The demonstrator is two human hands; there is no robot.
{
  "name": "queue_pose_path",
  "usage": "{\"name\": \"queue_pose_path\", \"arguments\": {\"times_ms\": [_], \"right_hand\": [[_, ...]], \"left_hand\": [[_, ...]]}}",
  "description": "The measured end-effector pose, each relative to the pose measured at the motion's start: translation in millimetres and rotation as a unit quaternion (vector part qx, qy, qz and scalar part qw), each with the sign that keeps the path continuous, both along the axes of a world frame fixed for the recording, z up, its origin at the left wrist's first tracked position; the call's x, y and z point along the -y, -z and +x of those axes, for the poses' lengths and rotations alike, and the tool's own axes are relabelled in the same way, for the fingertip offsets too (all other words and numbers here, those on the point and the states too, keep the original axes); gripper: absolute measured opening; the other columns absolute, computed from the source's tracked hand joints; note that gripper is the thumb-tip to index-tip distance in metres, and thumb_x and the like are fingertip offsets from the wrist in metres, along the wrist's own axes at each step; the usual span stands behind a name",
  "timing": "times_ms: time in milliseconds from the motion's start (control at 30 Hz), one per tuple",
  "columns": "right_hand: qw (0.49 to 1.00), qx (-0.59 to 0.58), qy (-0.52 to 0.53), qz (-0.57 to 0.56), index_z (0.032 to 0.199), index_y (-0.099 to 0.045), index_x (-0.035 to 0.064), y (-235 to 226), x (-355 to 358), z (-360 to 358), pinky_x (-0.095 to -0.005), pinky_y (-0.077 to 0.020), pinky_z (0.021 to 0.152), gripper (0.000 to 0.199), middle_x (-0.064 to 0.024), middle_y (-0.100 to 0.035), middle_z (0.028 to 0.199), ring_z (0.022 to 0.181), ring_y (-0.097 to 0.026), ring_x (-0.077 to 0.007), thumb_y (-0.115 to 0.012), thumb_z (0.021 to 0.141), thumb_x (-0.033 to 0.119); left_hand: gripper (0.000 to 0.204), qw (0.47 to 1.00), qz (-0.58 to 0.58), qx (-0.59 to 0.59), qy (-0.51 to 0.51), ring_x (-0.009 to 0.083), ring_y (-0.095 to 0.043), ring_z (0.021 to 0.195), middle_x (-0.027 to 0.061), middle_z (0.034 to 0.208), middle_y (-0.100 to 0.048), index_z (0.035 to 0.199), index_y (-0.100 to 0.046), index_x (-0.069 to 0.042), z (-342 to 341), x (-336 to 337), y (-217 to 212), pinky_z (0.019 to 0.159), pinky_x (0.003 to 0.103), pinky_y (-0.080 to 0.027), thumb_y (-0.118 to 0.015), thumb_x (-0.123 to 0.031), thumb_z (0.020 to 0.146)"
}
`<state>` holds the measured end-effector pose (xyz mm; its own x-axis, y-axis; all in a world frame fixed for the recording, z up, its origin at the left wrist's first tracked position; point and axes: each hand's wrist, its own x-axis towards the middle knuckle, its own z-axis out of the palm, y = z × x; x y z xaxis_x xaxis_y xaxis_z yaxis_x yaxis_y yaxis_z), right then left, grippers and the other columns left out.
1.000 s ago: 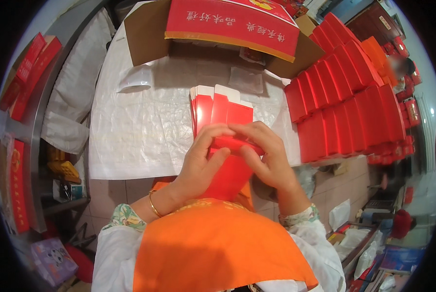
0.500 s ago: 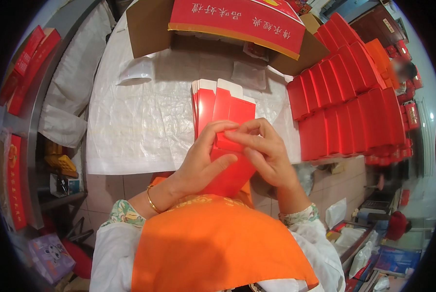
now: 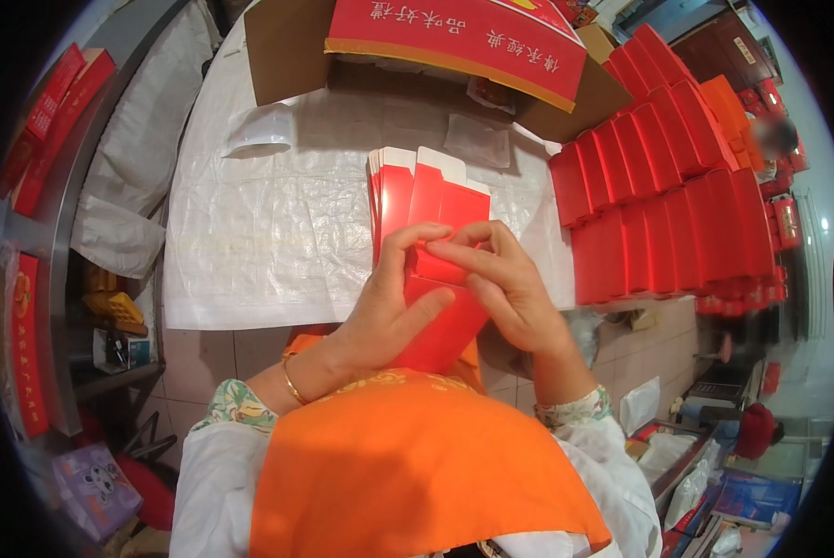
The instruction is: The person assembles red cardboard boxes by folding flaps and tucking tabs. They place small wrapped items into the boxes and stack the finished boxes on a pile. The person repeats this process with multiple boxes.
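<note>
Over the white-covered table (image 3: 249, 242), both hands, left (image 3: 389, 307) and right (image 3: 505, 284), grip a flat red box (image 3: 440, 279), fingertips pinching its flap so it folds.

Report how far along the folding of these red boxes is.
Done: rows of folded red boxes stand packed along the right side of the white-covered table. In hand: the left hand and right hand together grip one flat red carton, fingertips pinching at its upper part. Left: a small stack of flat red blanks lies on the table just beyond the hands; how many cannot be told.
</note>
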<state>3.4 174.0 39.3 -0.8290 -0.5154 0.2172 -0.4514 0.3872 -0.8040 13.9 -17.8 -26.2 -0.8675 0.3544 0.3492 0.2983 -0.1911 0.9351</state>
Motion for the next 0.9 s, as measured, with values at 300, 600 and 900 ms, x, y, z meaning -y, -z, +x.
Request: {"name": "queue_pose_path", "arguments": {"times_ms": [300, 600, 900], "right_hand": [[0.998, 0.029, 0.025, -0.053, 0.123, -0.067, 0.0058, 3.9, 3.1, 3.1, -0.0295, -0.0485, 0.088, 0.051, -0.0098, -0.05, 0.113, 0.103, -0.052, -0.0198, -0.044, 0.081, -0.011], [0.999, -0.021, 0.05, -0.003, 0.119, -0.07, 0.0095, 2.8, 3.8, -0.1, -0.03, -0.0506, 0.078, 0.044, -0.0087, -0.058, 0.101, 0.089, -0.058, -0.0195, -0.059, 0.08, -0.006], [0.995, -0.068, -0.02, 0.07, 0.119, -0.07, 0.0132, -22.7, 4.0, -7.8, -0.0343, -0.049, 0.078, 0.045, -0.011, -0.059, 0.099, 0.089, -0.058, -0.0244, -0.062, 0.078, -0.003]], "left_hand": [[0.06, 1.0, 0.021, 0.008, 0.02, 0.0255, -0.035, 0.136, 0.0148, 0.143, -0.036, 0.142, -0.024, -0.002, 2.1, 0.0, 0.3, 0.115, 0.039, -0.027, -0.06, -0.016, 0.096], [0.062, 1.0, -0.009, -0.023, 0.01, 0.0256, -0.035, 0.136, 0.0157, 0.144, -0.035, 0.143, -0.022, -0.002, 2.7, -0.6, -1.0, 0.115, 0.039, -0.027, -0.06, -0.013, 0.095], [0.064, 0.999, 0.014, -0.003, 0.032, 0.0251, -0.037, 0.135, 0.015, 0.143, -0.036, 0.146, -0.021, -0.002, 4.3, -2.3, -4.9, 0.114, 0.039, -0.028, -0.059, -0.012, 0.095]]}}
